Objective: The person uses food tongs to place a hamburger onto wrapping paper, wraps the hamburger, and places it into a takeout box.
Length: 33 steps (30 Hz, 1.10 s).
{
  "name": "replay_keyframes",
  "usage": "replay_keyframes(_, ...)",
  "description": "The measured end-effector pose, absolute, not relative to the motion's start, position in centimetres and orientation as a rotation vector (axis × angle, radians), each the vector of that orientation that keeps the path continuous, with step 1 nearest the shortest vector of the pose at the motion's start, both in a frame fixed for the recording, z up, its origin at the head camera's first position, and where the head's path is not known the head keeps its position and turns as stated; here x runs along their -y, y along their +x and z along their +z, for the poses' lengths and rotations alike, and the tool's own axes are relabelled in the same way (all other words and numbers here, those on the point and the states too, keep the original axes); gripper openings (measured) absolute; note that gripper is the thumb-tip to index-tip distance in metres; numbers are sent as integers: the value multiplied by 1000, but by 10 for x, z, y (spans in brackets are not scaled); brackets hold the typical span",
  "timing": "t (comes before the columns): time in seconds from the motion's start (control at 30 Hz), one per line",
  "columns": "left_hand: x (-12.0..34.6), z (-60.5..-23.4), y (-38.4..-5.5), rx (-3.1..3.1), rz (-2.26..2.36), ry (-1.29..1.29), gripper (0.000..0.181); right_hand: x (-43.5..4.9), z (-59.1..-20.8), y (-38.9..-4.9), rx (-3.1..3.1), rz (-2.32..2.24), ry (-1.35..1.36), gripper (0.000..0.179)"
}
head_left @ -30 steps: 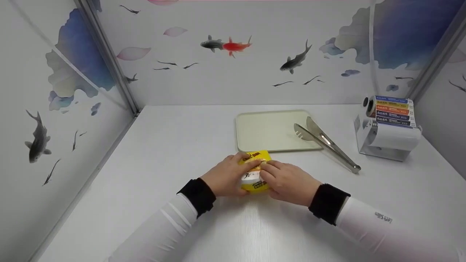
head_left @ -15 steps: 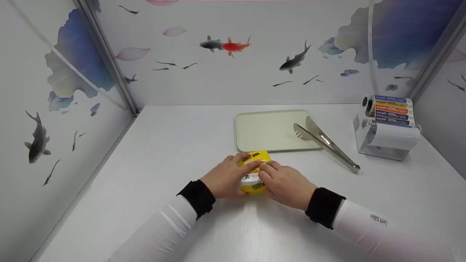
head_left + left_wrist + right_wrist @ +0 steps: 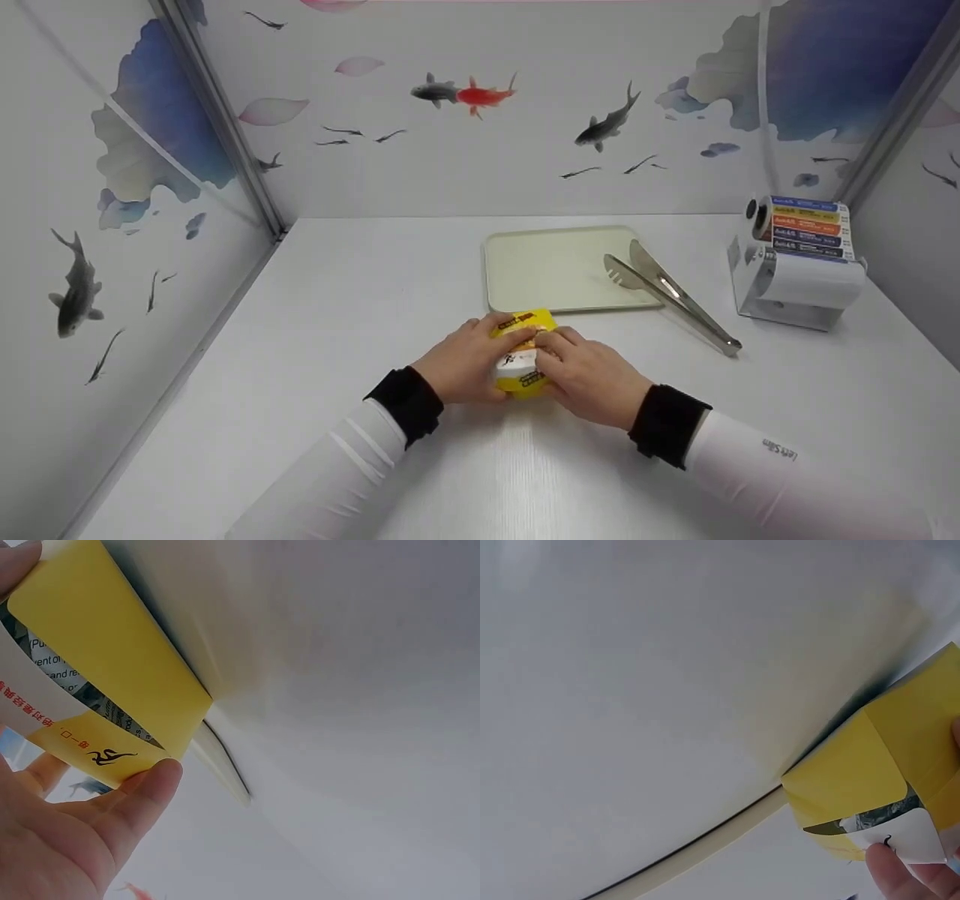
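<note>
A small yellow and white cardboard box (image 3: 531, 321) stands between both hands in front of the tray. My left hand (image 3: 465, 364) grips it from the left, fingers at the far side and thumb at the near edge. From the right, my right hand (image 3: 596, 375) pinches the box with curled fingers. In the left wrist view, a long gap in the box front shows a printed plastic wrapper (image 3: 56, 664) inside. The right wrist view has a thumb at the white panel (image 3: 915, 838), with the dark wrapper visible behind it. The right fingers are partly hidden there.
A pale rectangular tray (image 3: 555, 266) lies behind the box. Metal tongs (image 3: 682, 300) rest across its right edge, handle end on the table. A white rack with colored boxes (image 3: 806, 232) stands at the back right. Fish-patterned walls (image 3: 480, 165) enclose the white table (image 3: 360, 292).
The right hand has shifted slightly on the box's right side, drawing a little toward me. The left hand keeps its grip, and the tray and tongs stay in place.
</note>
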<state>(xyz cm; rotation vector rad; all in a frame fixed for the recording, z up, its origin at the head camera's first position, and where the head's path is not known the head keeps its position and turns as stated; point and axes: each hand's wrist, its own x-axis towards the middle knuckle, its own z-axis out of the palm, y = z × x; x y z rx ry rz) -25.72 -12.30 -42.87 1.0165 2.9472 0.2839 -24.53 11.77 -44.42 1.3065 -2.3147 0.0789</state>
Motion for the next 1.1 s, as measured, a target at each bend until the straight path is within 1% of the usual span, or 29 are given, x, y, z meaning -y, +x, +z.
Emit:
replay_keyframes(0.17,125,-424,-262,-2916,307,993,93,-119,-436,-246,2381,83,1330,29)
replay_keyframes(0.4,123,-415,-270,-2860,360,938,92,-121,-423,-254,2408,100,1372,24)
replay_keyframes(0.77,122,-411,-276,-2818,409,884,92,-120,-427,-256,2354,63,1310,24)
replay_keyframes(1.1,121,-408,-279,-2788,429,872,92,-119,-420,-256,2506,295,1264,21)
